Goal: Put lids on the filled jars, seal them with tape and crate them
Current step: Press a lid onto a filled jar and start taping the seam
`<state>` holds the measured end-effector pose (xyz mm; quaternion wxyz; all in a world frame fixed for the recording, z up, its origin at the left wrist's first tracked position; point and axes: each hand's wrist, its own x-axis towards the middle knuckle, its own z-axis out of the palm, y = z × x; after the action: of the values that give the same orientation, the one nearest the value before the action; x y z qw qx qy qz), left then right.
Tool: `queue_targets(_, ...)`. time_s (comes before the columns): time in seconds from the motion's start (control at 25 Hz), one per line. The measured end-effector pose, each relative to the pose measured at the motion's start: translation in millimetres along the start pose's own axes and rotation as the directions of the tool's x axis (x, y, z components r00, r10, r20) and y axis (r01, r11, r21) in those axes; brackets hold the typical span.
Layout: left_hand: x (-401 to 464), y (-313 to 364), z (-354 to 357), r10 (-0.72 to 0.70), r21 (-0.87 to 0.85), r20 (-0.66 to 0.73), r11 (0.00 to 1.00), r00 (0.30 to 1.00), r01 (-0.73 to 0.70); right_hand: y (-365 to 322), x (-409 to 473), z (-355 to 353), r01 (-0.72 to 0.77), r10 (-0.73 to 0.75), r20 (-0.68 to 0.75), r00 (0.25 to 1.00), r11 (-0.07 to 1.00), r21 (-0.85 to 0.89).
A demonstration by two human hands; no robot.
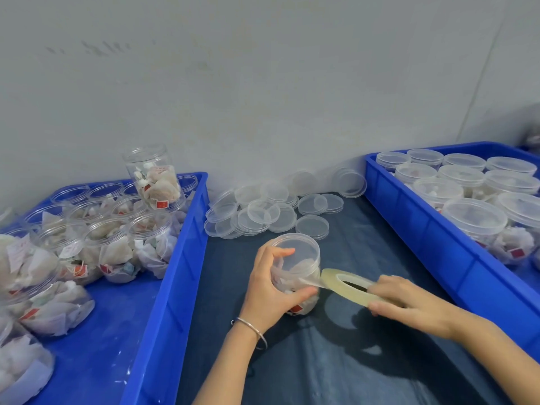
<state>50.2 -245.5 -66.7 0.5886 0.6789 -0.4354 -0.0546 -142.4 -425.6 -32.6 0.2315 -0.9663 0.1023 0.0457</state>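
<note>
I see one lidded jar (296, 270) standing on the dark desk (350, 361) between the two blue crates. My left hand (270, 287) grips it from the left side, fingers curled over the rim of its clear lid (295, 247), thumb pressed low on the wall. The jar holds white tea-bag sachets; a red tag shows near its base.

My right hand (409, 302) holds the tape roll (347, 285), pale yellow, lying nearly flat, fingers closed over its near edge. A short strip of tape (311, 282) runs from the roll to the jar wall, just below the lid, and touches the jar.

Left crate (181, 258): open filled jars (117, 244), no lids on them, some lying on their sides; one jar (155, 179) stands tilted on top of the others at the back.

Right crate (423, 226): lidded jars (473, 220) packed close together.

Loose clear lids (263, 213) lie in a heap on the desk by the wall, between the crates. A thin bangle (254, 331) sits on my left wrist.
</note>
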Motion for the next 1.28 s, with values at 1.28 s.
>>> queue_targets(1.28, 5.6, 10.0, -33.6, -0.2, 0.006, 0.427, 0.976, 0.882, 0.218, -36.7, 74.3, -31.1, -0.075, -0.104, -0.271, 0.957, 0.814, -0.575)
